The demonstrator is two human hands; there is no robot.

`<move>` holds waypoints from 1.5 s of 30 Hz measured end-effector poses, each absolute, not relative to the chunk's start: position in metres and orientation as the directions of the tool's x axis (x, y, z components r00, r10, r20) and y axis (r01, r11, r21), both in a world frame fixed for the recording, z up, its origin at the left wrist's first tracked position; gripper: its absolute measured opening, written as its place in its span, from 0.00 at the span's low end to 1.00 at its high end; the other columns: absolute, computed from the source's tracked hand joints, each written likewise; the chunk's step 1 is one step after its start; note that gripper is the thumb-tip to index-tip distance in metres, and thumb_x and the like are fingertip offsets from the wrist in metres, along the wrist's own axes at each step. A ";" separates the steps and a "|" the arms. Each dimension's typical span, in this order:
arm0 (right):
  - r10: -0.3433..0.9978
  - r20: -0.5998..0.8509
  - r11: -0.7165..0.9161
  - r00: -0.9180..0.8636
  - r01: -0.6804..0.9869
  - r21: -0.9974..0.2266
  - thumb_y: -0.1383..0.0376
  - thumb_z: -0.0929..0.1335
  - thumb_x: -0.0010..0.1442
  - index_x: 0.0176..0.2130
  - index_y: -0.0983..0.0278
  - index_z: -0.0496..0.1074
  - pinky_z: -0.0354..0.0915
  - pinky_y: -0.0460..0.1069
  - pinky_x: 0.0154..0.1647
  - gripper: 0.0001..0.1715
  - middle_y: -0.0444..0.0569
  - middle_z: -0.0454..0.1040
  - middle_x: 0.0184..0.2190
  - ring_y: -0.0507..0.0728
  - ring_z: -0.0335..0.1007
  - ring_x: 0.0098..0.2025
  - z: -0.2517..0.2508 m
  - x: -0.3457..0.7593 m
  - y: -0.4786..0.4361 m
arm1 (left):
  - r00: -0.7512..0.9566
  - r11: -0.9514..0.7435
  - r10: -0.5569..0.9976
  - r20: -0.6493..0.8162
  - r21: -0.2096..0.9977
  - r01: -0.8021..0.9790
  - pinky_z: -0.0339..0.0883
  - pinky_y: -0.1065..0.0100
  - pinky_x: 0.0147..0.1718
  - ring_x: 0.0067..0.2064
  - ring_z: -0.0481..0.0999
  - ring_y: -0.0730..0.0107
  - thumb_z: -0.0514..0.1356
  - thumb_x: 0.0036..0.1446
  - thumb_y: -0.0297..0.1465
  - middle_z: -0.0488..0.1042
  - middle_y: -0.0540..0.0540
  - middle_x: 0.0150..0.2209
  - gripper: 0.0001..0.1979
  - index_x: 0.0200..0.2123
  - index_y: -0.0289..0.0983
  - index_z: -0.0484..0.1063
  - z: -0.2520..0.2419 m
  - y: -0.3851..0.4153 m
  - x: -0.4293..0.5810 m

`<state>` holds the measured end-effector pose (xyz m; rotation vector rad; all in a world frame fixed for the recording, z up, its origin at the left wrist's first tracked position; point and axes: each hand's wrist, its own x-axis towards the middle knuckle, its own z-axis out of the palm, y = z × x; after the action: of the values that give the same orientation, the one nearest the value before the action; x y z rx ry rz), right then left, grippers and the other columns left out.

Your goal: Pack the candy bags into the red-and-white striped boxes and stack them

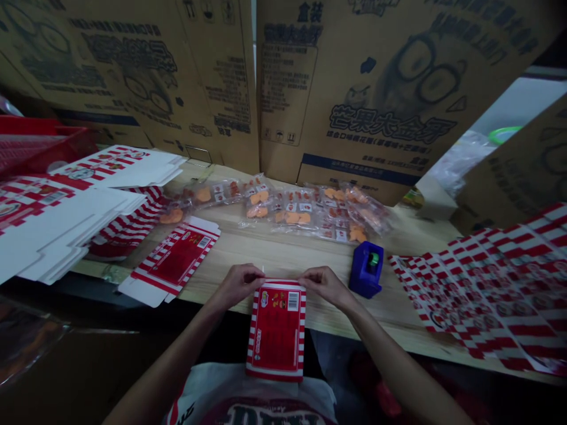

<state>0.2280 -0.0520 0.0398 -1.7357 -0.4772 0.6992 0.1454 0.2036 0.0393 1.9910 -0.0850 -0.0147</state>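
A red-and-white striped box [277, 330] is held in front of my body, its barcode side facing up. My left hand [241, 285] pinches its far left corner, and my right hand [325, 285] pinches the far right corner. Both hands are closed, with thumbs and fingers along the box's far edge. To the left lies a flat red-and-white carton [179, 258] with its white flaps spread. A blue tape dispenser [367, 268] stands to the right of my right hand. Beyond the hands, several clear packets [292, 209] with orange pieces lie in a row.
Large brown cardboard boxes [354, 77] stand along the back of the wooden table [248, 245]. Stacked flat cartons [66, 206] and a red basket [39, 144] occupy the left. Striped printed cartons [491, 295] spread over the right side.
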 end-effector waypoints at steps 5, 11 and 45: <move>0.613 -0.189 -0.309 0.767 0.013 -0.951 0.57 0.75 0.46 0.29 0.66 0.76 0.66 0.47 0.30 0.15 0.47 0.77 0.26 0.55 0.72 0.28 0.035 0.224 -0.051 | 0.991 -0.477 -0.091 0.099 0.869 -0.131 0.66 0.71 0.31 0.31 0.72 0.70 0.59 0.52 0.31 0.75 0.43 0.31 0.10 0.34 0.33 0.78 0.044 0.195 0.139; 0.625 -0.108 -0.357 0.773 0.159 -0.921 0.62 0.72 0.50 0.33 0.64 0.77 0.63 0.46 0.28 0.09 0.47 0.77 0.27 0.54 0.71 0.29 0.034 0.225 -0.053 | 0.996 -0.466 -0.044 0.079 0.880 -0.090 0.60 0.73 0.26 0.26 0.69 0.74 0.59 0.51 0.29 0.74 0.48 0.25 0.07 0.29 0.33 0.77 0.045 0.190 0.140; -0.555 0.184 -0.405 0.811 -0.071 -0.912 0.45 0.66 0.51 0.33 0.66 0.71 0.65 0.51 0.37 0.26 0.53 0.69 0.35 0.57 0.65 0.35 -0.002 0.212 -0.162 | 0.976 -0.239 0.082 0.204 0.954 -0.179 0.69 0.70 0.31 0.36 0.74 0.67 0.62 0.55 0.37 0.72 0.46 0.34 0.10 0.38 0.39 0.78 0.009 0.172 0.115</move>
<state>0.2117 -0.1618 -0.0022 -1.9359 0.4691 -0.5726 0.1148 0.1715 0.0089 1.7966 -0.0717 0.2441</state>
